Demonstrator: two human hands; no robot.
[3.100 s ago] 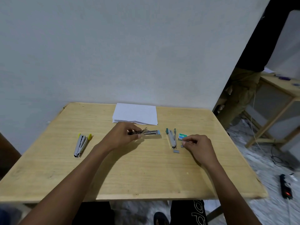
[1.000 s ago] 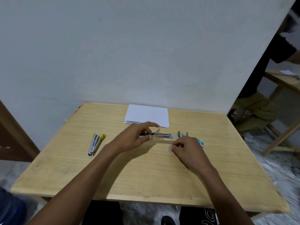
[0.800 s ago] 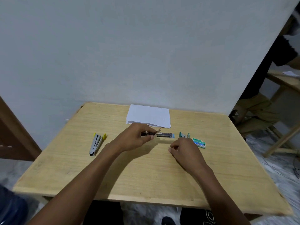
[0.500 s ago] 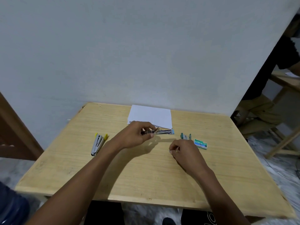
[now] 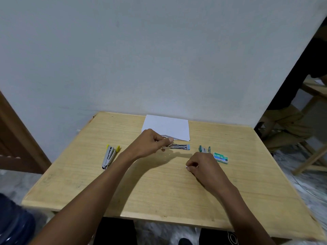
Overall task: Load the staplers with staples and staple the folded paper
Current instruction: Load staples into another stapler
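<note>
My left hand [image 5: 150, 144] grips the rear end of a blue-tipped stapler [image 5: 180, 147] that lies just in front of the folded white paper [image 5: 167, 126]. My right hand [image 5: 201, 165] rests on the table with its fingers curled, pinching something small and pale at the fingertips; it is too small to name. A green stapler [image 5: 204, 149] lies just beyond that hand, partly hidden by it. The green staple box [image 5: 220, 157] sits to its right. A yellow-tipped stapler [image 5: 110, 155] lies at the left of the table.
The wooden table [image 5: 159, 191] stands against a pale wall. A brown wooden panel [image 5: 14, 138] is at the left. Another person sits at a second wooden table [image 5: 315, 89] at the right. A blue object [image 5: 12, 225] is at the lower left.
My right hand has drawn back from the staple box toward the near middle of the table. My left hand has kept hold of the blue-tipped stapler, which now lies closer to the paper.
</note>
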